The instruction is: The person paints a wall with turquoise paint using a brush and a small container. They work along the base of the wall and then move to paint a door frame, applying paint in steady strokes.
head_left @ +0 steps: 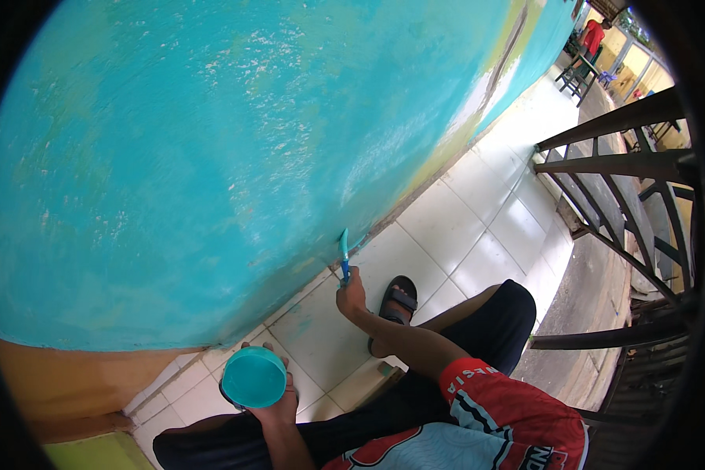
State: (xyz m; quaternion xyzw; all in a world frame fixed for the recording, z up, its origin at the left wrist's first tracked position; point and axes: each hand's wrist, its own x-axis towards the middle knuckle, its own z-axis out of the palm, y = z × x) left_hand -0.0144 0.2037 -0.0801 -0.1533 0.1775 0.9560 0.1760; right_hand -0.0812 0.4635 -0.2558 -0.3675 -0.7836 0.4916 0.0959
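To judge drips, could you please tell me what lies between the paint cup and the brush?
In the head view, only bare white floor tiles lie between the paint cup and the brush.

Floor (478, 227): pale glossy square tiles w/ dark grout, running along base of turquoise wall (211, 157). On it, near wall base: foot in dark sandal (395, 301). Far end by wall: dark stool (578, 77).

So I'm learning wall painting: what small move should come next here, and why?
Probably draw the brush in the right hand along the wall's bottom edge: its tip sits there, where unpainted yellow-green shows. The left hand holds the paint cup.
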